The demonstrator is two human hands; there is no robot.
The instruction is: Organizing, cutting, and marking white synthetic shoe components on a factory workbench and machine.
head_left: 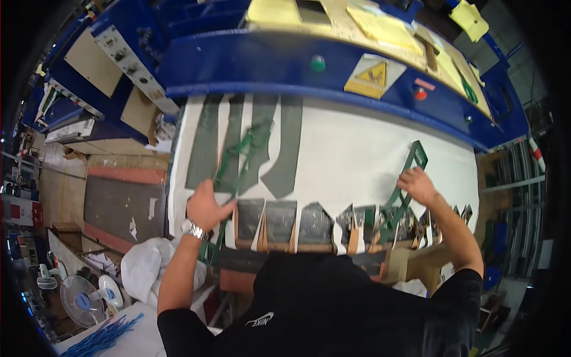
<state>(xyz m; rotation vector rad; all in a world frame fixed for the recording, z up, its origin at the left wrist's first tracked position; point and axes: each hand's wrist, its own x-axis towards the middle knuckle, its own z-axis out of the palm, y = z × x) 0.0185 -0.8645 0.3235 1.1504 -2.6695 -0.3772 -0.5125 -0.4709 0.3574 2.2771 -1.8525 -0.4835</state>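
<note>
My left hand (208,207), with a metal-banded watch on its wrist, grips a green strip-metal cutting die (245,152) at the left of the white sheet (351,143). Thumb and fingers lie on either side of the die's lower part. Farther right, my right hand (417,185) is closed on a second long, narrow green cutting die (397,208), which slants across the sheet and its near edge. Long shapes are cut out of the sheet at the left, and a dark grey-green surface (202,146) shows through. More cut-outs line the near edge.
Beyond the sheet runs a blue machine beam (250,62) with a green button (317,63), a red button (420,93) and a yellow warning sign (373,76). Yellow sheets (386,30) lie on top. At the left stand a control panel (128,62) and a fan (82,301).
</note>
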